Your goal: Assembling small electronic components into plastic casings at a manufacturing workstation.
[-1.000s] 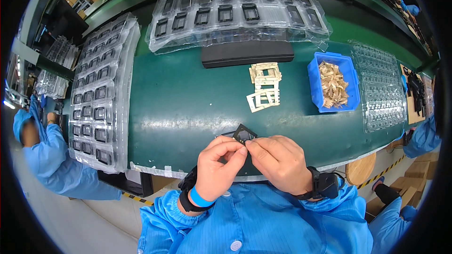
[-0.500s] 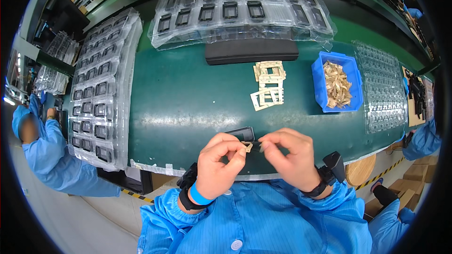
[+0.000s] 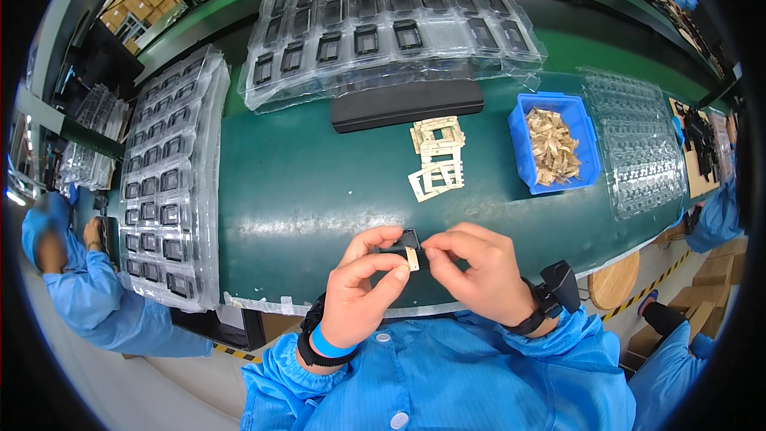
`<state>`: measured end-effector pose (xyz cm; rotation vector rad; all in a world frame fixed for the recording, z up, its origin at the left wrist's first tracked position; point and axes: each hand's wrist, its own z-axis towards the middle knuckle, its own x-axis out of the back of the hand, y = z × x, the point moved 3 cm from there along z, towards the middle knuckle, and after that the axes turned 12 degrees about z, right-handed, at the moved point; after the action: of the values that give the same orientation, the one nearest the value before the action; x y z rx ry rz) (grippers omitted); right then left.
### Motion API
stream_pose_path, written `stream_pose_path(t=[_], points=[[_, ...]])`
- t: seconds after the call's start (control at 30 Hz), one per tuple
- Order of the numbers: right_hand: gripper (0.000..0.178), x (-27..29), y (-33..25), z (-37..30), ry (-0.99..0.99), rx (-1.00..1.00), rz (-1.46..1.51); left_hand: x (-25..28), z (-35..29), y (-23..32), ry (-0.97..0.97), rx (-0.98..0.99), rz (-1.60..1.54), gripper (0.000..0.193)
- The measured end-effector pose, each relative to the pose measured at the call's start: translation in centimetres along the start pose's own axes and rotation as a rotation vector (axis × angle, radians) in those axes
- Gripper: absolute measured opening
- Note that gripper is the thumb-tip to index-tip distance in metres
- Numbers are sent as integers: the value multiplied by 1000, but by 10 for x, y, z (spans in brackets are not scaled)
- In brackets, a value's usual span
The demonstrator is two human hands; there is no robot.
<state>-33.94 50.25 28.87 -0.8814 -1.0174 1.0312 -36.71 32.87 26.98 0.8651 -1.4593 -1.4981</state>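
Note:
Near the front edge of the bench, my left hand (image 3: 363, 287) pinches a small tan strip (image 3: 412, 259) between thumb and forefinger. Just beyond the strip, a black rectangular frame part (image 3: 410, 238) shows partly behind my fingers; I cannot tell whether it rests on the bench or is held. My right hand (image 3: 477, 267) is closed in a pinch close to the strip and the black part. Whatever its fingertips hold is too small to make out.
Tan sheet frames (image 3: 437, 156) lie in a loose pile. A blue bin (image 3: 523, 144) holds many tan strips. Clear trays of black frames (image 3: 365, 38) stand at the back, beside a black flat case (image 3: 407, 104). More trays (image 3: 203, 183) line the left; clear trays (image 3: 638, 152) lie right.
The tan strip has turned more upright in my left fingers. Both hands have shifted slightly, and the whole view has tilted a little.

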Motion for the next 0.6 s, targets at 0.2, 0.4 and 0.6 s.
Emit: stream_pose_path(t=[0.2,0.4,0.6], points=[[8,4,2,0,-119,-150,111,4,-1,2,15,112,109,8],[18,12,1,4,-93,-240,285,1,0,5,68,156,120,6],[11,0,12,12,-265,-151,233,-2,-2,2,-30,-35,383,6]])
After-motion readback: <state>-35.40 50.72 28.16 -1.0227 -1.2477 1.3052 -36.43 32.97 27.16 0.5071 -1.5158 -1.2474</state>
